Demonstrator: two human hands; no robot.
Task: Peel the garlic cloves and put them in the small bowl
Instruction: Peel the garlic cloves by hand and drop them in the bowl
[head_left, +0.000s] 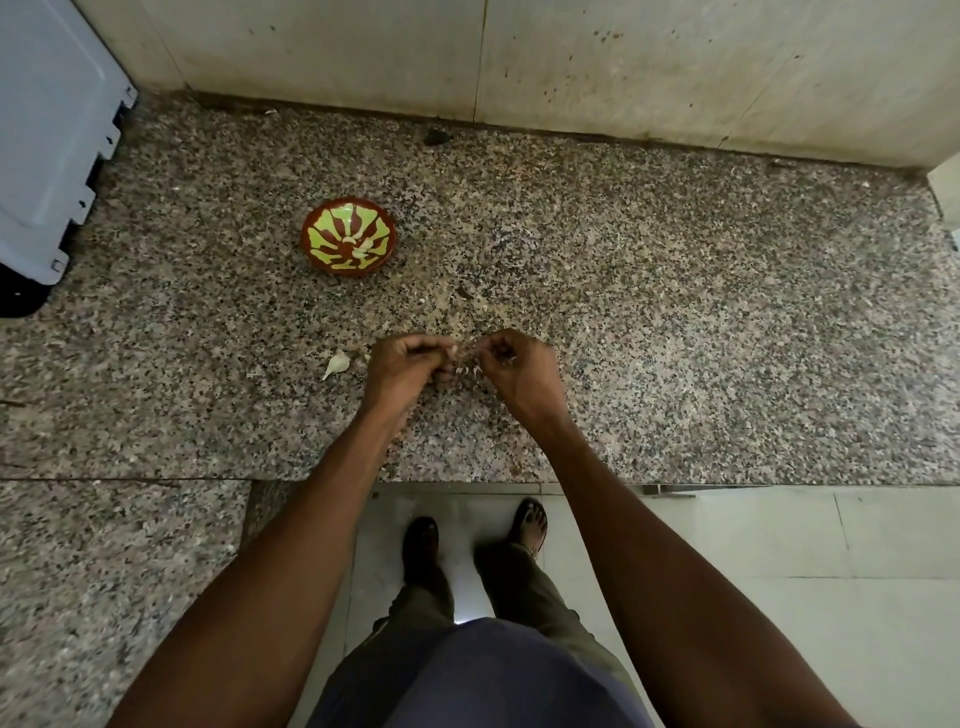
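Observation:
A small red bowl (348, 238) with a yellow-green pattern stands on the speckled granite counter (675, 338), with peeled garlic cloves (362, 248) lying inside it. Below and right of the bowl, my left hand (404, 366) and my right hand (511, 364) are close together just above the counter, fingers curled. Between them they pinch a small garlic clove (464, 364) with loose skin; most of it is hidden by the fingers. An unpeeled garlic clove (336, 364) lies on the counter just left of my left hand.
A grey-white appliance (52, 145) stands at the far left of the counter. A stained tiled wall (519, 62) backs the counter. Bits of garlic skin (465, 293) lie scattered around my hands. The counter's front edge runs just below my forearms, with my feet on the floor beneath.

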